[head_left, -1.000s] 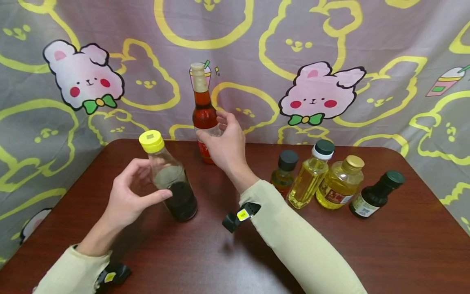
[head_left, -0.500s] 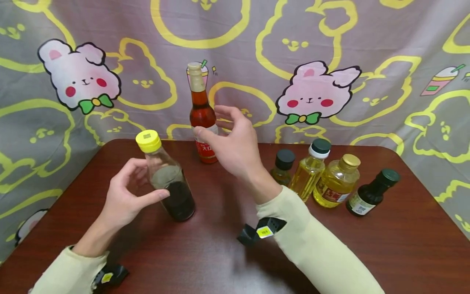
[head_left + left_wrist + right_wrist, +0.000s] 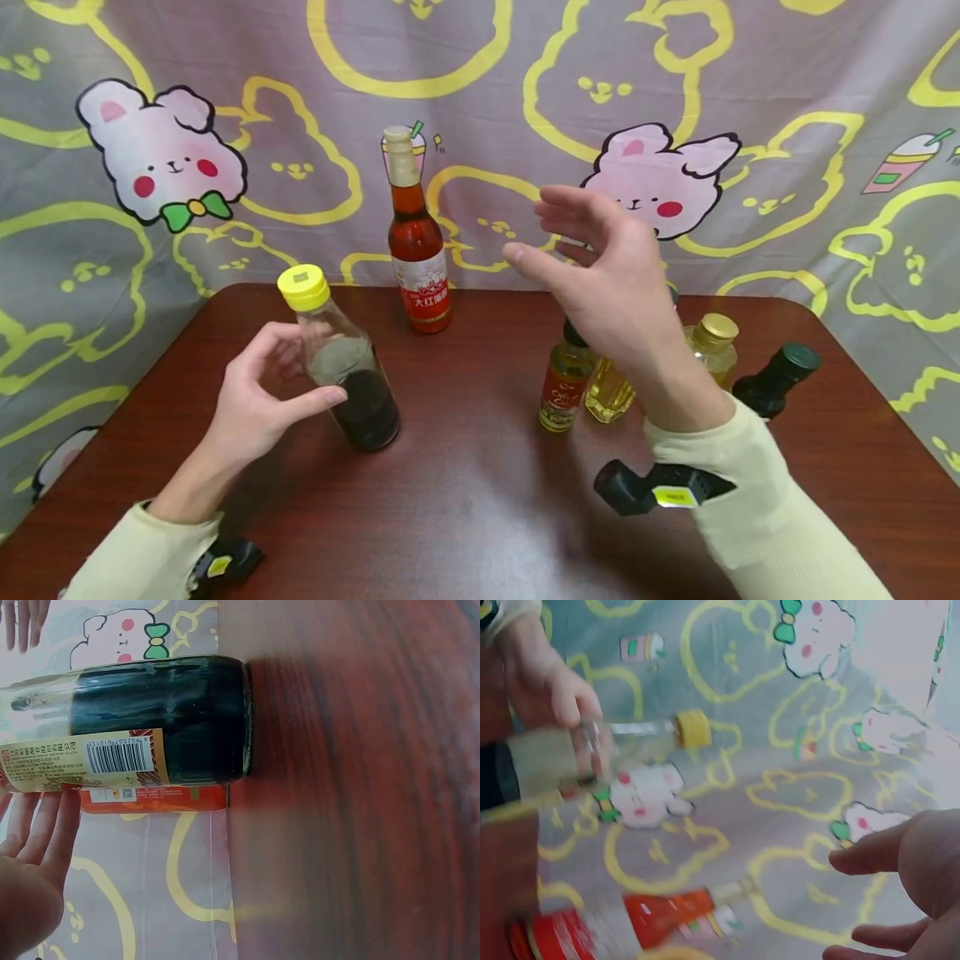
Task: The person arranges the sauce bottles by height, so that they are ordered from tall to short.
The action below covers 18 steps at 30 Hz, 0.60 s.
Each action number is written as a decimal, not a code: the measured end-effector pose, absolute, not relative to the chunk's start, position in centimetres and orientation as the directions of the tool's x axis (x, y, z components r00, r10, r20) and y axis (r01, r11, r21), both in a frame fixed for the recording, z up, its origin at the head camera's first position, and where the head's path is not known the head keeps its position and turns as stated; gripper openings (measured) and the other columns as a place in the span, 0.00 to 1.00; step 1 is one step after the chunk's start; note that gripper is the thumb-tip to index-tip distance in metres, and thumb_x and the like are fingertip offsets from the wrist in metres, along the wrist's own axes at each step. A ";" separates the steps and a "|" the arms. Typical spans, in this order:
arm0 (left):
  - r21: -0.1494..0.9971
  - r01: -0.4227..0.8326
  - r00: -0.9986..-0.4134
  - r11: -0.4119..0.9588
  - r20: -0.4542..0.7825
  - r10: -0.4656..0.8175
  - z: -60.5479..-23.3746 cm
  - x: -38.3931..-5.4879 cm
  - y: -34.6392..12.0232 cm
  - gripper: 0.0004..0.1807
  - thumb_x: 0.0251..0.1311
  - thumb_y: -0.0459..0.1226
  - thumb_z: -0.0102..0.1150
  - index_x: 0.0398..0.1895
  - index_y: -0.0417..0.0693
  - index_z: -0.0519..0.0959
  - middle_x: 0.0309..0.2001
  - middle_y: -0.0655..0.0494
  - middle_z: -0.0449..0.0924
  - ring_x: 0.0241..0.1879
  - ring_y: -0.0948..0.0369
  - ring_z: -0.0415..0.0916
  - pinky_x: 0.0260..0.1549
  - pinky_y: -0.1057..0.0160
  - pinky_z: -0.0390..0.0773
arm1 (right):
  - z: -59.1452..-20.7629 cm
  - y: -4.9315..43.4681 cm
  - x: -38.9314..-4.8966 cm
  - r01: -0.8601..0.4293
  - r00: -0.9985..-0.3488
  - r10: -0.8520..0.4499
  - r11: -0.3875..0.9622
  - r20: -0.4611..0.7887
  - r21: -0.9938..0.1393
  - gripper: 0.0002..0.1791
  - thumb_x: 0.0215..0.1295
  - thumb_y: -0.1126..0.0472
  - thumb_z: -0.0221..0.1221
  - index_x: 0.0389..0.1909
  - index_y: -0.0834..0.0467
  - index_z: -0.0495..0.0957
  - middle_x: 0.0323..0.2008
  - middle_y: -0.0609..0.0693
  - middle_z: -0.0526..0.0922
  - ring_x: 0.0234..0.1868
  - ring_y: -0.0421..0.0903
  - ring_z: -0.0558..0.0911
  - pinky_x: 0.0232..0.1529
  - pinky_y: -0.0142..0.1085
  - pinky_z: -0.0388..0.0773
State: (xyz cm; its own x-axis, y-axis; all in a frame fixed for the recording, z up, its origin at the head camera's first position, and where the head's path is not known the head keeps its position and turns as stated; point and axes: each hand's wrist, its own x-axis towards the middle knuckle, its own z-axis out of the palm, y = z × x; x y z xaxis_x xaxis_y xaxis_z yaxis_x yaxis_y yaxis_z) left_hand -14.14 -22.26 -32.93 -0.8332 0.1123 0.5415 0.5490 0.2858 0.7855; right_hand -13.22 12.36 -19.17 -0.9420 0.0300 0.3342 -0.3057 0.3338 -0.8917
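My left hand (image 3: pixel 258 396) holds a clear glass bottle of dark liquid (image 3: pixel 363 400) with a yellow cap, its thumb on the near side and its fingers round the back. The bottle stands on the table; its barcode label (image 3: pixel 120 757) shows in the left wrist view. My right hand (image 3: pixel 611 271) is raised in the air, fingers loosely bent with nothing between them. It overlaps the oil bottles in the head view. Left of it, a bottle of red vinegar (image 3: pixel 418 250) with a pale neck stands upright at the table's back edge.
On the right stand a small bottle with a red label (image 3: pixel 562 392), a clear bottle of yellow oil (image 3: pixel 609 392), a gold-capped oil jar (image 3: pixel 712 346) and a dark green-capped bottle (image 3: pixel 772 383). A patterned curtain (image 3: pixel 480 50) hangs behind the brown table (image 3: pixel 450 500).
My right hand has let go of the red vinegar bottle and moved right, over the oil bottles. My left hand and the dark bottle have stayed in place.
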 end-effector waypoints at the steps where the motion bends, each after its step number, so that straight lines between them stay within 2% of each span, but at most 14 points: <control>1: 0.787 0.550 -0.833 0.281 0.542 0.113 -32.9 -14.1 -22.3 0.36 0.38 0.13 0.76 0.57 0.32 0.78 0.53 0.63 0.87 0.45 0.67 0.82 0.45 0.75 0.79 | -19.0 13.1 -13.0 -0.307 -0.940 0.038 0.341 0.339 -0.889 0.32 0.66 0.52 0.73 0.69 0.52 0.77 0.65 0.44 0.82 0.65 0.40 0.81 0.71 0.40 0.77; 5: 0.790 0.553 -0.832 0.266 0.541 0.123 -32.9 -14.2 -22.3 0.36 0.38 0.13 0.76 0.56 0.31 0.78 0.53 0.63 0.88 0.46 0.68 0.83 0.46 0.75 0.79 | -19.0 16.2 -12.0 -0.285 -0.935 0.089 0.395 0.345 -0.873 0.30 0.67 0.51 0.73 0.69 0.47 0.77 0.65 0.43 0.81 0.64 0.40 0.82 0.67 0.36 0.80; 9: 0.786 0.552 -0.832 0.279 0.539 0.129 -32.7 -14.2 -22.4 0.36 0.38 0.13 0.76 0.56 0.31 0.78 0.54 0.63 0.88 0.48 0.68 0.84 0.46 0.75 0.79 | -20.2 18.8 -11.5 -0.231 -0.932 0.149 0.463 0.332 -0.856 0.32 0.66 0.49 0.73 0.70 0.43 0.76 0.67 0.42 0.81 0.65 0.38 0.81 0.68 0.34 0.78; 11: 0.785 0.548 -0.835 0.287 0.536 0.127 -32.7 -14.1 -22.4 0.35 0.38 0.13 0.76 0.56 0.31 0.78 0.54 0.64 0.87 0.49 0.69 0.84 0.46 0.75 0.79 | -21.1 19.9 -11.3 -0.204 -0.928 0.178 0.489 0.326 -0.848 0.34 0.65 0.48 0.74 0.71 0.42 0.74 0.68 0.42 0.80 0.65 0.37 0.81 0.67 0.29 0.78; 14: 0.791 0.546 -0.837 0.277 0.533 0.127 -32.7 -14.1 -22.3 0.35 0.39 0.13 0.75 0.56 0.31 0.78 0.54 0.63 0.88 0.49 0.68 0.84 0.46 0.75 0.79 | -22.6 21.0 -10.7 -0.188 -0.921 0.207 0.506 0.330 -0.842 0.35 0.66 0.49 0.73 0.73 0.41 0.73 0.66 0.42 0.81 0.63 0.35 0.81 0.59 0.19 0.77; 18: 0.800 0.547 -0.837 0.248 0.532 0.131 -32.7 -14.2 -22.3 0.35 0.39 0.12 0.75 0.56 0.32 0.78 0.53 0.62 0.88 0.47 0.67 0.84 0.46 0.75 0.80 | -25.0 21.9 -10.0 -0.185 -0.908 0.242 0.503 0.342 -0.845 0.35 0.67 0.52 0.73 0.74 0.42 0.72 0.64 0.43 0.81 0.61 0.36 0.81 0.57 0.16 0.76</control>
